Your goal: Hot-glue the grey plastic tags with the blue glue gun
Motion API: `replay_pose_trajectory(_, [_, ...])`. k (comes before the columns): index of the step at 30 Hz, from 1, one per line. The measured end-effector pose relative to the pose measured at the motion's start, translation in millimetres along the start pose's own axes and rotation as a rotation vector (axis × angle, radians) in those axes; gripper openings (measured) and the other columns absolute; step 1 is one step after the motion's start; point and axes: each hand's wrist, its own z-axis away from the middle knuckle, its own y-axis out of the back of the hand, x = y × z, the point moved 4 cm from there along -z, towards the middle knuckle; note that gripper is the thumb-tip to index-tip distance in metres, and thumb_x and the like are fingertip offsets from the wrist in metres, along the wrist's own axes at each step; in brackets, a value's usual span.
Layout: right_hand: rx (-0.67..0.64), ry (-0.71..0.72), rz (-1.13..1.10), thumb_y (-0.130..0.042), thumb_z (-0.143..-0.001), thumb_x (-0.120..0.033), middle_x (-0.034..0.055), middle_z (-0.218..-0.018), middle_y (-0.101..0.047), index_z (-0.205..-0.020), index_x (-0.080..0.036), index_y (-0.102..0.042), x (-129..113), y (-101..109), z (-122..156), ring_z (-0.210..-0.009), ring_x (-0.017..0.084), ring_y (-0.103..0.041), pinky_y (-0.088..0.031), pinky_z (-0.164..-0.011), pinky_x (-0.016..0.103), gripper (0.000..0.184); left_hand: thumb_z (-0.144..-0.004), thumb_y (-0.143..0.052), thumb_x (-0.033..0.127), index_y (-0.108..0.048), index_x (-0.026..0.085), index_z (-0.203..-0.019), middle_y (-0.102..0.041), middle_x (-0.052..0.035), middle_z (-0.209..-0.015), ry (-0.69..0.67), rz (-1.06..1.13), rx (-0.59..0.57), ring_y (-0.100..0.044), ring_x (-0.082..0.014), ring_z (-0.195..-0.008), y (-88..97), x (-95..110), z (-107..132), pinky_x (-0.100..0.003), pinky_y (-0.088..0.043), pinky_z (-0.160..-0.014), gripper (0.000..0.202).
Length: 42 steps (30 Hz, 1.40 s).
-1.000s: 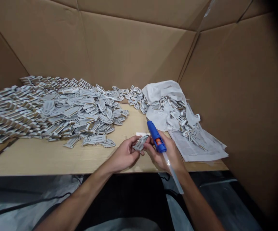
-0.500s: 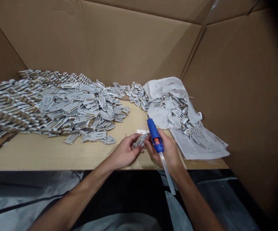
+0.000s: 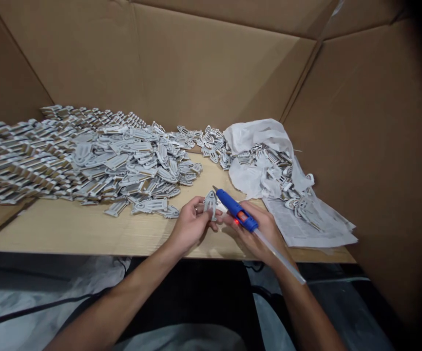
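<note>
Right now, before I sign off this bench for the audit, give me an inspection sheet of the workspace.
surface: light tan board, a seam at lower left.
job's things: blue hot glue gun, red light lit, clear glue stick out the back; grey flat plastic piece.
clutter: large heap of grey pieces; crumpled white plastic sheet; newspaper.
hands: left hand holds the piece; right hand holds the gun.
cables: thin dark cable below the board.
surroundings: cardboard walls behind and right.
</note>
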Motion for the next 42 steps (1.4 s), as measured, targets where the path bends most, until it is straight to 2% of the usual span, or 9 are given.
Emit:
replay_pose_trajectory(4, [-0.143,-0.034,-0.061,-0.069,-0.095,-0.033,-0.0009,-0.08,-0.066,-0.087,-0.02,-0.068,5,2,3,-0.071,0.015,-0.058,-0.045,-0.067,0.024,0.014,-0.074,-0.076,0.02,-0.055,0.017,-0.097,-0.072,-0.0013,-0.08,0.02,0.046,0.071,-0.071,-0.0126,-0.065,1.8,1,0,-0.024,-0.059,-0.066,0.031])
replay_pose_trajectory(7, [-0.206,-0.058,-0.103,-0.068,-0.096,-0.038,-0.0008,-0.08,-0.067,-0.092,-0.019,-0.07,8,5,4,-0.07,0.015,-0.06,-0.046,-0.065,0.024,0.019,-0.075,-0.075,0.017,-0.053,0.017,-0.101,-0.072,0.0002,-0.076,0.063,0.083,0.095,-0.075,-0.0152,-0.068,1.6,0,0,-0.026,-0.061,-0.071,0.034])
replay_pose_trajectory(13, [-0.257,-0.08,-0.151,-0.064,-0.1,-0.038,-0.0003,-0.086,-0.071,-0.097,-0.02,-0.071,12,4,4,-0.074,0.016,-0.064,-0.049,-0.07,0.025,0.02,-0.072,-0.078,0.016,-0.052,0.018,-0.101,-0.07,0.0016,-0.069,0.097,0.104,0.102,-0.076,-0.0182,-0.068,0.7,1,1,-0.028,-0.063,-0.074,0.039])
replay_pose_trajectory(18, [-0.247,-0.099,-0.143,-0.065,-0.099,-0.036,-0.0008,-0.09,-0.073,-0.102,-0.021,-0.072,13,2,3,-0.078,0.015,-0.067,-0.049,-0.072,0.023,0.017,-0.07,-0.078,0.015,-0.05,0.018,-0.102,-0.073,-0.0001,-0.073,0.115,0.112,0.101,-0.077,-0.0186,-0.07,-0.7,2,2,-0.028,-0.063,-0.075,0.043])
replay_pose_trajectory(21, [-0.238,-0.117,-0.124,-0.067,-0.098,-0.038,-0.001,-0.088,-0.073,-0.099,-0.022,-0.071,14,2,3,-0.078,0.016,-0.068,-0.049,-0.072,0.023,0.017,-0.068,-0.079,0.015,-0.049,0.018,-0.102,-0.071,0.002,-0.069,0.12,0.122,0.115,-0.077,-0.0176,-0.069,-1.7,3,3,-0.027,-0.064,-0.077,0.045])
replay_pose_trajectory(24, [-0.238,-0.112,-0.11,-0.067,-0.098,-0.041,0.0004,-0.09,-0.075,-0.097,-0.022,-0.071,15,1,3,-0.08,0.017,-0.07,-0.049,-0.072,0.023,0.02,-0.067,-0.078,0.015,-0.05,0.019,-0.101,-0.069,0.0045,-0.065,0.092,0.12,0.119,-0.076,-0.0165,-0.066,-2.4,4,4,-0.025,-0.063,-0.074,0.044])
replay_pose_trajectory(28, [-0.254,-0.109,-0.115,-0.066,-0.099,-0.046,0.0025,-0.094,-0.077,-0.103,-0.022,-0.073,14,1,4,-0.084,0.019,-0.072,-0.05,-0.073,0.024,0.025,-0.067,-0.078,0.019,-0.05,0.019,-0.099,-0.069,0.0037,-0.065,0.038,0.107,0.118,-0.076,-0.0171,-0.068,-0.4,2,3,-0.024,-0.063,-0.071,0.043])
replay_pose_trajectory(35, [-0.248,-0.112,0.006,-0.065,-0.097,-0.056,0.0032,-0.083,-0.074,-0.101,-0.021,-0.072,15,3,6,-0.072,0.019,-0.067,-0.046,-0.064,0.026,0.036,-0.069,-0.079,0.022,-0.054,0.018,-0.101,-0.072,0.0017,-0.068,-0.013,0.053,0.122,-0.074,-0.0134,-0.065,4.1,-1,2,-0.025,-0.065,-0.072,0.041])
replay_pose_trajectory(42, [-0.257,-0.094,-0.002,-0.065,-0.098,-0.054,0.0028,-0.085,-0.075,-0.094,-0.021,-0.07,11,4,6,-0.071,0.017,-0.068,-0.044,-0.063,0.024,0.034,-0.07,-0.078,0.022,-0.055,0.018,-0.101,-0.073,0.0004,-0.069,-0.008,0.03,0.114,-0.074,-0.0142,-0.065,4.2,-2,1,-0.025,-0.065,-0.073,0.039])
